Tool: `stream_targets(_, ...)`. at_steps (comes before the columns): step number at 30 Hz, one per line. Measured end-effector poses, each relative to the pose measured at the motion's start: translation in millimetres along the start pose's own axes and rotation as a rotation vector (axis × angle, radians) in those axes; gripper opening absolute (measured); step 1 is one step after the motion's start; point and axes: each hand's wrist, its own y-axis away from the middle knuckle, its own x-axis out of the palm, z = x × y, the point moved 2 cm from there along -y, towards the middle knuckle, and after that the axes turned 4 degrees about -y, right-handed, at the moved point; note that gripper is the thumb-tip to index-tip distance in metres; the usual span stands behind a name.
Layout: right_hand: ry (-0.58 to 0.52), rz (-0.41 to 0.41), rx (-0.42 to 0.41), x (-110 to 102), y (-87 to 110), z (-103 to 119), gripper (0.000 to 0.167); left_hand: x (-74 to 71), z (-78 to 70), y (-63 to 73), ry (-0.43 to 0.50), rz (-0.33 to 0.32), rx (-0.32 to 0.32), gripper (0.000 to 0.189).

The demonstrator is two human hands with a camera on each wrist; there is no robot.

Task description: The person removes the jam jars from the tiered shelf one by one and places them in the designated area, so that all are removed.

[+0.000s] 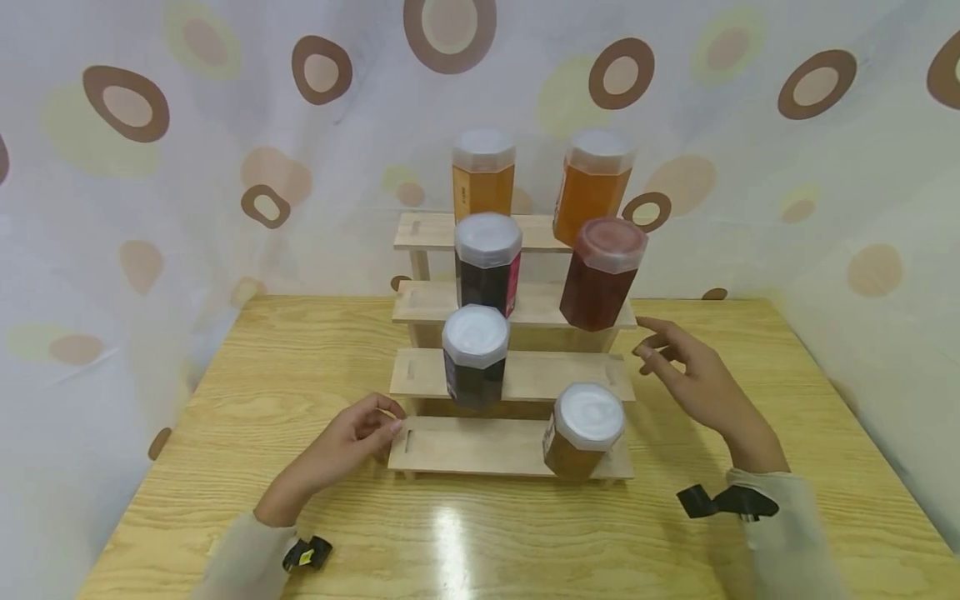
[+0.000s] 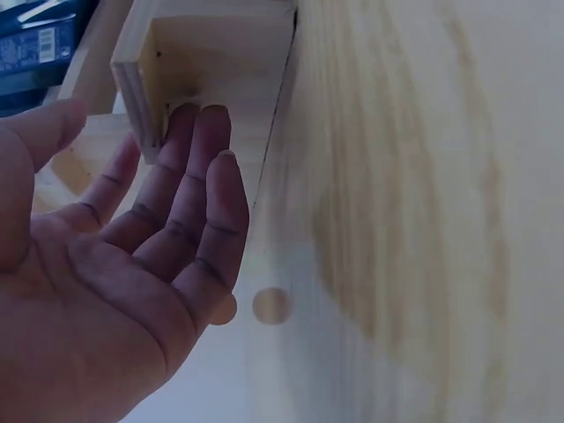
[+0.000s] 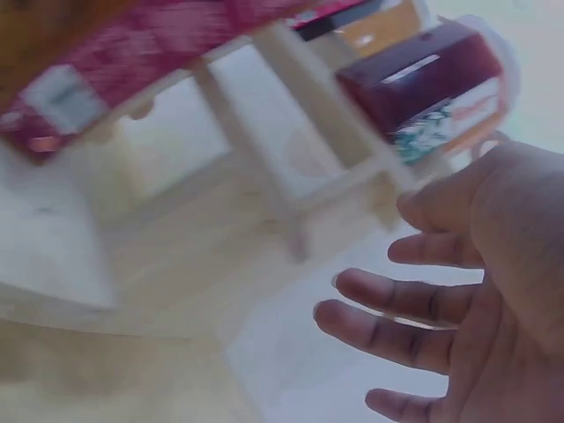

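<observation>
Rack (image 1: 472,447) between left hand (image 1: 345,442) and right hand (image 1: 696,379), both relaxed, gripping nothing; probably stiff, made top-heavy by jars (image 1: 477,362), best held low beside each hand.

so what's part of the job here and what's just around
Seem part of the job:
pale wooden four-step stand
three amber octagonal lidded jars
two blackish octagonal lidded jars
dark-red octagonal lidded jar
left hand, at the stand
right hand, beside the stand

Seem just surroundings:
yellow wood-grain table
white ring-patterned backdrop
black devices on both wrists
</observation>
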Motion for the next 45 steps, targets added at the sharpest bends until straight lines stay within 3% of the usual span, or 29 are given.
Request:
stream_targets(4, 0.050, -0.040, -0.024, -22.8, -14.5, 10.6, 0.043, 4.9, 1.3, -1.3, -0.036, -0.004, 0.047, 0.026)
stream_targets(9, 0.131, -0.079, -0.082, -49.3, -40.0, 35.2, 0.041, 6.2, 0.9, -1.6, -0.050, 0.002, 0.055, 0.038)
stream_targets(16, 0.155, -0.069, -0.017, -79.7, -71.7, 61.8, 0.044, 7.5, 2.8, -1.6, -0.024, 0.043, 0.060, 0.035)
stream_targets(21, 0.216, -0.074, -0.030, -94.0, -90.9, 73.7, 0.045, 8.2, 2.9, -2.2, -0.015, 0.059, 0.034, 0.035)
stream_targets(26, 0.286, -0.080, -0.063, -98.5, -112.3, 85.1, 0.050, 7.2, 3.4, -2.3, -0.017, 0.050, 0.021, 0.034)
stream_targets(32, 0.270, -0.017, -0.067, -99.7, -137.9, 102.6, 0.061, 5.5, 3.0, -1.2, 0.007, 0.043, -0.005, 0.039)
stream_targets(38, 0.332, 0.033, -0.096, -96.6, -158.5, 120.9, 0.063, 4.4, 1.9, -0.8, 0.022, 0.030, -0.033, 0.041)
stream_targets(45, 0.293, 0.125, -0.073, -86.5, -174.8, 125.8, 0.069, 7.2, 3.3, -0.4, 0.030, 0.039, 0.004, 0.038)
